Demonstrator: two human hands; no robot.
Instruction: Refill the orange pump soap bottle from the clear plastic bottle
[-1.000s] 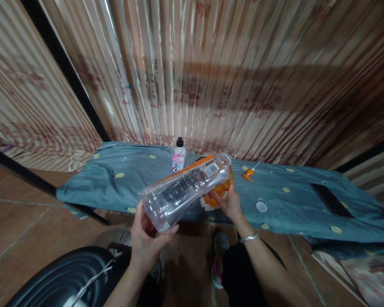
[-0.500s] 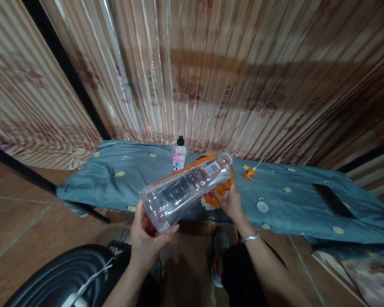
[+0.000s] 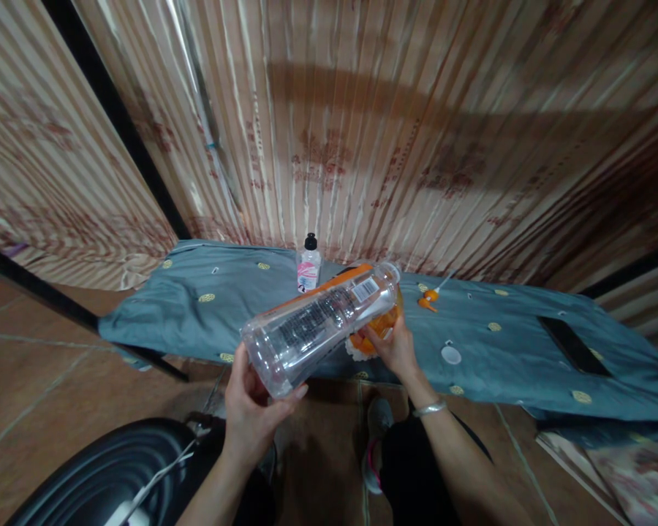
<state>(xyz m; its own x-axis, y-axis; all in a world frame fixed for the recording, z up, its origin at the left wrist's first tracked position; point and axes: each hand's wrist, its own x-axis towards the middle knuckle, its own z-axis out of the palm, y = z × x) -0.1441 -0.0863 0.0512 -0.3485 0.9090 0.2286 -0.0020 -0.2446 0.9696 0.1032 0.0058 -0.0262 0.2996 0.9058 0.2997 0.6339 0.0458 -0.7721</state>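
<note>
Grasping clear bottle by its base in left hand, orange container in right hand, just beside bottle's upper end. Bottle tilted above blue cloth. Best to cup thin plastic without denting, hold tilt steady, move both hands together. Can't tell if touching. Steer clear of black-capped bottle behind, orange piece and white disc to the right.
</note>
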